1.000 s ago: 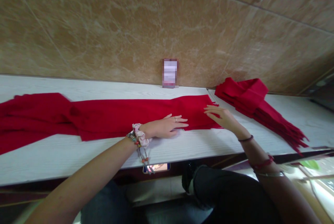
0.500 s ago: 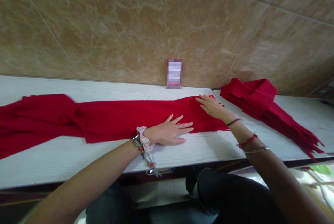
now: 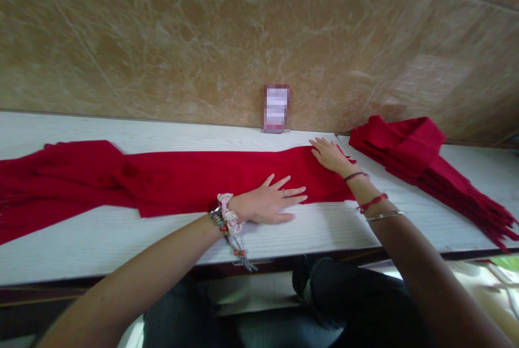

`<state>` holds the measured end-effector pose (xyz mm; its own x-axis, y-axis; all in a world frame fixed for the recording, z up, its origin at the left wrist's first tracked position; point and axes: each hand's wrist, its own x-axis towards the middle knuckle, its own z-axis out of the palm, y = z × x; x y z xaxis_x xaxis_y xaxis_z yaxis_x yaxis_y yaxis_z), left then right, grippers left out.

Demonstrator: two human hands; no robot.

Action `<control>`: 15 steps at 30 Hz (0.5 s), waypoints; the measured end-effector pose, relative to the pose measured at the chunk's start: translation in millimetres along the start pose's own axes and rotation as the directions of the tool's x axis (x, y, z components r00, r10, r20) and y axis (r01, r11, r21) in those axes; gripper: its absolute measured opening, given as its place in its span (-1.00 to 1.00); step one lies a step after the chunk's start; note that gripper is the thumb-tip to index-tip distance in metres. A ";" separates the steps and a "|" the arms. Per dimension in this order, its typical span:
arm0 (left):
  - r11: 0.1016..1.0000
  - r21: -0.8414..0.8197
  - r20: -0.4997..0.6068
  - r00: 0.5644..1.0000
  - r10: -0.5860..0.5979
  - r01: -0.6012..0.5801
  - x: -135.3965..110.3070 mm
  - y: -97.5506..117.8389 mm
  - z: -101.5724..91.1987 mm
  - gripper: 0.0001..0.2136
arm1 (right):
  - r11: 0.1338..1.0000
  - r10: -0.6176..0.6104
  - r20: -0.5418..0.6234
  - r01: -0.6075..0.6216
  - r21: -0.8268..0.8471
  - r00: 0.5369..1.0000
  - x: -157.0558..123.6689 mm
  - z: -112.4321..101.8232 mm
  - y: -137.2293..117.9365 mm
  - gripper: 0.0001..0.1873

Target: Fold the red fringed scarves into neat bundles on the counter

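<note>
A long red scarf [image 3: 211,175] lies along the white table, spread flat toward the right and bunched in loose folds at the left. My left hand [image 3: 270,200] rests with fingers spread on its near edge, the thumb side over the bare table. Close to the scarf's right end, my right hand [image 3: 330,154] lies flat on the cloth near the far edge, fingers stretched out. Neither hand grips anything. Some fringe shows at the right end, partly hidden by my right wrist.
To the right, a second red scarf [image 3: 421,159] lies folded, its fringe pointing toward the near edge. A blurred-out phone-like object [image 3: 276,109] leans on the brown marbled wall [image 3: 182,40] behind the white table [image 3: 162,245]. My legs are below the table's front edge.
My right hand has shifted slightly toward the scarf's far edge. My left hand stays spread in nearly the same place. The whole view has moved a little.
</note>
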<state>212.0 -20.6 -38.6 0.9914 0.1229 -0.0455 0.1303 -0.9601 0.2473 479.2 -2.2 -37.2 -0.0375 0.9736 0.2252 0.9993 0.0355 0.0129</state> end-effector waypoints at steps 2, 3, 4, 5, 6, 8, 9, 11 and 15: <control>1.000 -0.003 -0.012 1.000 -0.002 0.002 0.1 0.1 0.2 -0.48 | 0.994 -0.097 -0.040 0.099 0.054 0.994 -1.1 0.2 -15.8 -0.51; 1.000 -0.003 -0.017 1.000 -0.006 0.006 0.2 0.3 0.3 -0.49 | 0.984 -0.160 -0.030 0.162 0.077 0.987 -2.2 0.7 -24.3 -0.51; 1.000 -0.001 -0.020 1.000 -0.012 0.012 0.3 0.5 0.4 -0.49 | 0.973 -0.213 -0.006 0.212 0.095 0.977 -3.5 1.5 -31.8 -0.52; 1.000 0.002 -0.020 1.000 -0.017 0.017 0.4 0.8 0.5 -0.49 | 0.964 -0.249 0.024 0.245 0.106 0.968 -4.7 2.4 -37.5 -0.52; 1.000 0.006 -0.017 1.000 -0.021 0.021 0.6 1.1 0.5 -0.49 | 0.959 -0.267 0.053 0.260 0.111 0.962 -5.8 3.5 -40.7 -0.52; 1.000 0.016 -0.007 1.000 -0.024 0.025 0.7 1.8 0.3 -0.49 | 0.966 -0.246 0.092 0.236 0.104 0.965 -6.7 6.0 -39.5 -0.52; 0.999 0.021 -0.004 1.000 -0.025 0.025 0.8 2.2 0.1 -0.49 | 0.973 -0.219 0.100 0.210 0.094 0.971 -6.6 7.4 -35.5 -0.52; 0.999 0.028 -0.003 1.000 -0.025 0.025 0.7 2.9 -0.5 -0.48 | 0.987 -0.156 0.100 0.150 0.064 0.983 -5.9 10.4 -23.3 -0.51; 0.999 0.034 -0.003 1.000 -0.022 0.022 0.4 3.3 -0.9 -0.48 | 0.999 -0.005 0.062 0.007 -0.034 0.998 -8.1 14.1 5.3 -0.52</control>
<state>212.9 -23.4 -36.9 0.9883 0.1444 -0.0483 0.1514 -0.9652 0.2130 484.8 -6.7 -52.7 -0.0421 0.9854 0.1647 0.9983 0.0347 0.0477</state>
